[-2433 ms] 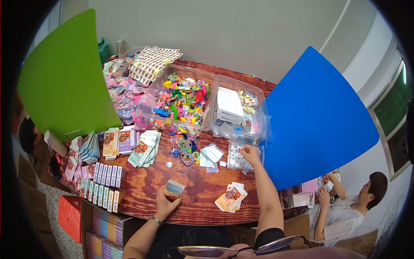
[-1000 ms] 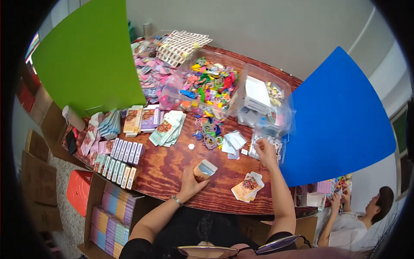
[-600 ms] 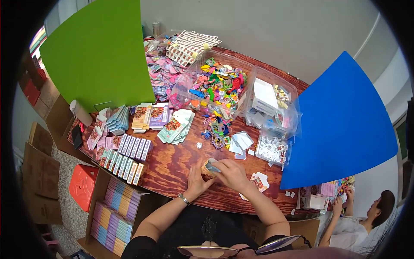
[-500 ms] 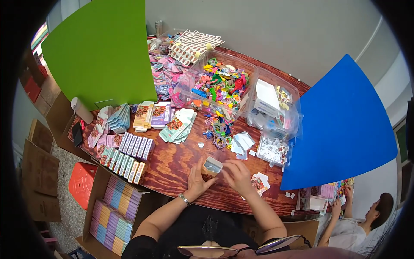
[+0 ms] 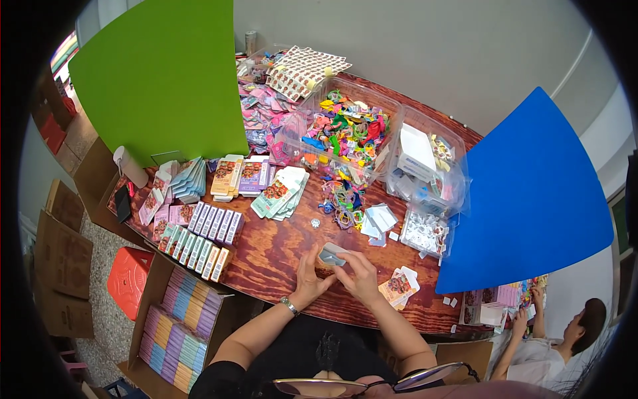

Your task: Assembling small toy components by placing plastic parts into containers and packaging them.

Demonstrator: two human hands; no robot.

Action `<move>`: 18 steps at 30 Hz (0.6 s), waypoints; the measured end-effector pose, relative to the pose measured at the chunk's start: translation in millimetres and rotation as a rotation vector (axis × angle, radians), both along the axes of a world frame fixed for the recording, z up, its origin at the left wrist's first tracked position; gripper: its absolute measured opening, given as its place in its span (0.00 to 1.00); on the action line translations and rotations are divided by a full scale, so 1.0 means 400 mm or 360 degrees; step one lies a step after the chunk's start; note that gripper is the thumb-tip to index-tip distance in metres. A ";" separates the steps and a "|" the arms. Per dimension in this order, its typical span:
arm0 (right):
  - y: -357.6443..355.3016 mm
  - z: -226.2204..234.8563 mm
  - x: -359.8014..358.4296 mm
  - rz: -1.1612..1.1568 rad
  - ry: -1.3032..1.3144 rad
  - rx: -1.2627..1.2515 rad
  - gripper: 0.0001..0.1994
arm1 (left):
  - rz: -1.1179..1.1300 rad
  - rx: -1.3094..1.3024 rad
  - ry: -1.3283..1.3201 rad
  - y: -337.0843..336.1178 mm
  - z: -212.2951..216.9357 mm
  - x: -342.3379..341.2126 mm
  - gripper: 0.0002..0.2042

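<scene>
A small card box (image 5: pixel 330 254) is held upright just above the table's near edge, its top end facing up and its silvery grey inside showing. My left hand (image 5: pixel 308 278) wraps round the box's left side, thumb toward the front. On the other side, my right hand (image 5: pixel 359 276) pinches the right rim, fingers bent over the top edge. The box's front is mostly covered by my fingers. To the right of that hand lie flat orange printed cartons (image 5: pixel 399 287). A small white round piece (image 5: pixel 315 223) rests beyond the box.
Filled boxes (image 5: pixel 193 249) stand in rows at the left, near flat green cartons (image 5: pixel 282 193). Clear tubs (image 5: pixel 349 126) of colourful hair ties stand behind. A green board (image 5: pixel 159 80) and a blue board (image 5: pixel 531 199) flank the table (image 5: pixel 266 249). Another person (image 5: pixel 545 352) works at the right.
My right hand has come in closer and now grips the box's right rim, where its fingers were beside it. The whole view has shifted slightly right.
</scene>
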State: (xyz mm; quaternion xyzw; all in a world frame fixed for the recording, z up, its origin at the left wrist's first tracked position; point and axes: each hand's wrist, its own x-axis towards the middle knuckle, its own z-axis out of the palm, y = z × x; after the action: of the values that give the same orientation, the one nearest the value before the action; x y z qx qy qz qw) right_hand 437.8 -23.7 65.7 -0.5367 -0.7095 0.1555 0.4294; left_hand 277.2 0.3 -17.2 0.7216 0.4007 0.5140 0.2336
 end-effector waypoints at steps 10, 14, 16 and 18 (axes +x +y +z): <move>-0.001 0.031 -0.010 0.0128 0.0270 -0.0243 0.11 | -0.0024 0.0272 0.0060 0.012 0.033 -0.026 0.50; 0.000 0.081 -0.026 0.0037 -0.0352 0.0025 0.08 | -0.0003 0.0442 0.0182 0.020 0.039 -0.040 0.49; -0.002 0.087 -0.029 0.0006 -0.0486 -0.0107 0.07 | 0.0002 0.0460 0.0206 0.023 0.034 -0.043 0.49; 0.003 0.084 -0.036 -0.0033 -0.0494 0.0045 0.06 | 0.0012 0.0479 0.0229 0.022 0.030 -0.043 0.49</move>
State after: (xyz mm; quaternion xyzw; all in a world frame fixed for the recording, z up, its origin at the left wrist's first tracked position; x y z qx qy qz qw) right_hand 423.3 -22.6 99.2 -0.5556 -0.7638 0.0563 0.3237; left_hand 260.0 9.0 -5.0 0.7820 0.3375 0.5160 0.0916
